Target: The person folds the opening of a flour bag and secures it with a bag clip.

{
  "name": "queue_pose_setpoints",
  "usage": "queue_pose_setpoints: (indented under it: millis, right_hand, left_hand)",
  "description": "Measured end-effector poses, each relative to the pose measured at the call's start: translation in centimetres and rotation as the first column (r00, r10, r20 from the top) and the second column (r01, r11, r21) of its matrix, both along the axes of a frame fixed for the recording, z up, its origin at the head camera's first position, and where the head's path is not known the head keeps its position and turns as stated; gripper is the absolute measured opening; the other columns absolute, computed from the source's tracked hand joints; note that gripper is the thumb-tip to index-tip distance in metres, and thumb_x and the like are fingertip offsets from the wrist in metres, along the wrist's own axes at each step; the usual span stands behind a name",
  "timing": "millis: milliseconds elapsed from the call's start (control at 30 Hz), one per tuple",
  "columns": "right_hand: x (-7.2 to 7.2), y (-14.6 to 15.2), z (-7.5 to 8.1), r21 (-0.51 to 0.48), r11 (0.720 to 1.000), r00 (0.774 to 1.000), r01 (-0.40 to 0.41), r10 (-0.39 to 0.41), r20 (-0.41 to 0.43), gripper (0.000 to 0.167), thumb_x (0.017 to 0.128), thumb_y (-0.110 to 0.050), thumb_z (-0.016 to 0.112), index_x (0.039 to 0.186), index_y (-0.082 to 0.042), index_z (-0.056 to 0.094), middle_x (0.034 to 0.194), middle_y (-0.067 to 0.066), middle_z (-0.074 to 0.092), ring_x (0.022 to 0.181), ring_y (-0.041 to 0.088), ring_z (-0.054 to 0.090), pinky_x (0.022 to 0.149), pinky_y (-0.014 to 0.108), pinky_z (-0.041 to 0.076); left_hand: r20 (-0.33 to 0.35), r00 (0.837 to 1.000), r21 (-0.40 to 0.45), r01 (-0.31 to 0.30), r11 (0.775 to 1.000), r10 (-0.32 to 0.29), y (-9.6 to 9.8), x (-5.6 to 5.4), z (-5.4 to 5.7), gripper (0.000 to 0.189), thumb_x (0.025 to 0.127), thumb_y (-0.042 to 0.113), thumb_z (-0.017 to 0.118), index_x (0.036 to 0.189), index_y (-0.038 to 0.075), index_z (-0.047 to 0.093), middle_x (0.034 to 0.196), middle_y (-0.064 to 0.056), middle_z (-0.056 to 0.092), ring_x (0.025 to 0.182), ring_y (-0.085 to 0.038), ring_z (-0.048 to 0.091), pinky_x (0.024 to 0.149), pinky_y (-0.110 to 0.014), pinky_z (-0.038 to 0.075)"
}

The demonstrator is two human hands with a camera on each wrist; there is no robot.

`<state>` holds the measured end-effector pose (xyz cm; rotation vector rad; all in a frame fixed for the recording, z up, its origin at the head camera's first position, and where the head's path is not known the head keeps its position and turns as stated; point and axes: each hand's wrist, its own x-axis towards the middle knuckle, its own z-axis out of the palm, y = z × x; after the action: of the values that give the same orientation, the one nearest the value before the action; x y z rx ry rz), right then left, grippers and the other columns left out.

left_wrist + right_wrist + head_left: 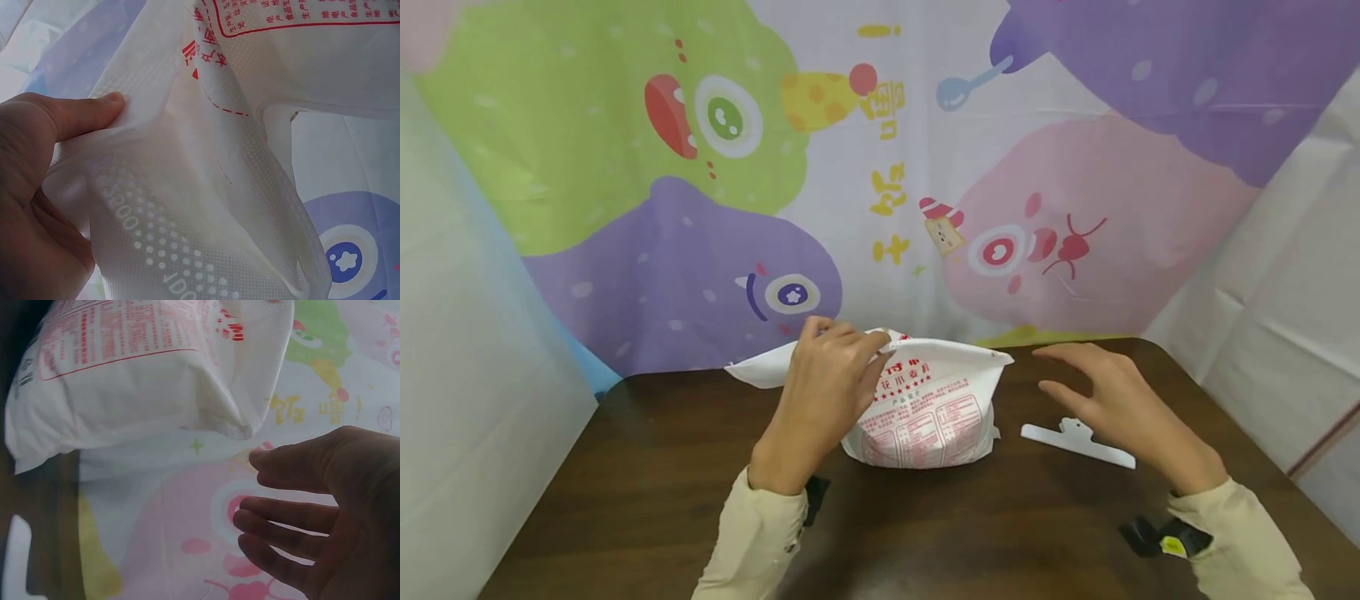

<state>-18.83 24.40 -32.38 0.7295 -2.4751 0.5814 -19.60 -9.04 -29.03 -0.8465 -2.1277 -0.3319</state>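
A white flour bag [925, 417] with red print stands on the table, its top edge spread wide to both sides. My left hand [835, 367] pinches the bag's upper edge left of its middle. In the left wrist view, the thumb of the left hand [37, 150] lies on the near side of the bag's film [187, 150], with the other fingers partly hidden behind it. To the right of the bag, my right hand [1101, 396] is held in the air, fingers apart and holding nothing. Just below it lies a white sealing clip [1078, 442].
The dark wooden table [647, 500] ends at a cartoon-printed cloth [880, 167] hanging behind the bag. White sheets [467, 333] hang at both sides. Dark straps with a small yellow label [1172, 546] are at the right wrist.
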Motion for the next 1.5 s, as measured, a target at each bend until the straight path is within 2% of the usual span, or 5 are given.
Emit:
queue_pose_setpoints:
  millis: [400, 600, 833, 1000, 1500]
  right_hand:
    - [2.6, 1.8, -4.1, -0.006, 0.998, 0.997, 0.066, -0.066, 0.026, 0.032, 0.080, -0.005, 0.081, 0.111, -0.008, 0.071, 0.110, 0.007, 0.071, 0.088, 0.015, 0.065, 0.067, 0.033, 0.053]
    - [2.7, 2.1, -5.7, -0.050, 0.998, 0.999, 0.037, -0.035, 0.027, 0.021, 0.077, 0.001, 0.081, 0.090, -0.013, 0.072, 0.104, 0.005, 0.072, 0.084, 0.015, 0.066, 0.065, 0.025, 0.054]
    - [2.0, 3.1, -7.1, -0.013, 0.995, 0.986, 0.100, -0.098, 0.134, 0.020, 0.081, -0.003, 0.079, 0.098, -0.011, 0.071, 0.094, -0.001, 0.071, 0.077, 0.006, 0.059, 0.065, 0.030, 0.052]
    - [1.4, 4.2, -8.2, 0.016, 0.991, 0.952, 0.130, -0.129, 0.277, 0.023, 0.088, -0.009, 0.075, 0.109, -0.005, 0.069, 0.102, 0.007, 0.071, 0.080, 0.017, 0.062, 0.069, 0.037, 0.051]
    - [0.6, 6.1, -11.4, 0.112, 0.991, 0.926, 0.068, -0.105, 0.364, 0.052, 0.093, -0.012, 0.069, 0.135, 0.013, 0.050, 0.137, 0.038, 0.048, 0.125, 0.055, 0.047, 0.097, 0.065, 0.040]
  left_hand:
    - [-0.015, 1.000, -0.004, 0.017, 1.000, -0.017, 0.2, -0.2, -0.1, 0.012, 0.083, 0.006, 0.077, 0.093, 0.011, 0.074, 0.075, 0.001, 0.074, 0.071, -0.018, 0.064, 0.082, -0.041, 0.043]
    - [-0.004, 1.000, 0.001, 0.005, 1.000, -0.005, -0.2, -0.1, -0.3, 0.012, 0.084, 0.006, 0.077, 0.095, 0.010, 0.076, 0.075, 0.002, 0.074, 0.071, -0.018, 0.064, 0.082, -0.041, 0.044]
    - [-0.003, 1.000, 0.010, 0.018, 1.000, -0.018, -0.2, -0.1, -0.3, 0.011, 0.085, 0.007, 0.076, 0.096, 0.010, 0.076, 0.077, 0.001, 0.075, 0.071, -0.018, 0.066, 0.082, -0.041, 0.043]
    - [0.004, 1.000, 0.013, 0.018, 1.000, -0.018, 0.0, -0.2, -0.2, 0.011, 0.085, 0.008, 0.077, 0.096, 0.009, 0.076, 0.078, 0.001, 0.075, 0.070, -0.018, 0.066, 0.082, -0.041, 0.043]
    - [0.000, 1.000, 0.009, 0.017, 1.000, -0.017, 0.1, -0.2, -0.1, 0.010, 0.086, 0.009, 0.076, 0.096, 0.009, 0.076, 0.078, -0.001, 0.074, 0.072, -0.019, 0.066, 0.081, -0.042, 0.043]
